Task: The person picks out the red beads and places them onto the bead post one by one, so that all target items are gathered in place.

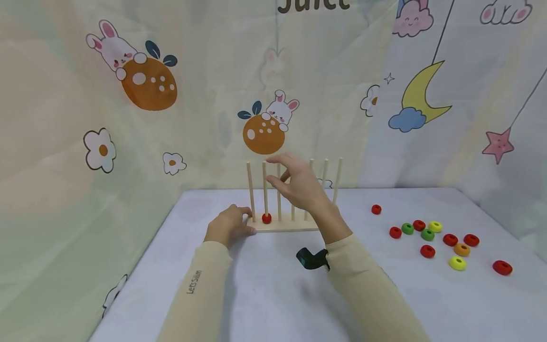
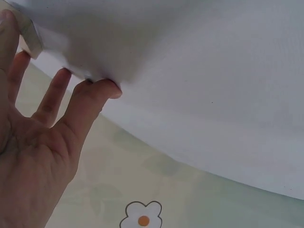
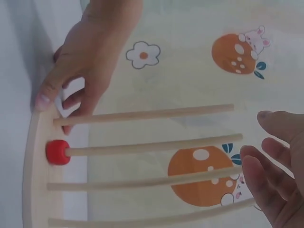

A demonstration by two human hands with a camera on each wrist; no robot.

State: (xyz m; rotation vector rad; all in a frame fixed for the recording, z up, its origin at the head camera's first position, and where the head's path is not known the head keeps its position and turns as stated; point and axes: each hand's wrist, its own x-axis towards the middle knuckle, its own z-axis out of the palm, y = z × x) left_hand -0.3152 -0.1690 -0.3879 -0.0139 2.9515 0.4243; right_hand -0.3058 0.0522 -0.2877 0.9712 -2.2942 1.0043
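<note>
Peg rack (image 1: 295, 227): pale wood tone
Racked bead (image 1: 267, 218): solid red
Loose beads (image 1: 427, 251), right of the frame: red, green, yellow, orange
Tabletop (image 1: 265, 294): white
Backdrop (image 1: 205, 118): pastel, orange fruit (image 1: 149, 97) upper left, yellow moon (image 1: 414, 92) upper right
Sleeves (image 1: 196, 308): beige

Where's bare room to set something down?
Bare: white tabletop left of the left hand, and between the beige sleeves in front of the pale wooden peg rack. Crowded: right side, with round red, green, yellow and orange beads.

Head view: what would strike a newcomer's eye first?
Mid-picture, a rack holds one red bead low on its second peg from the left. The left hand grips its left end; the right hand hovers by that peg's top. Loose beads lie scattered at right.
</note>
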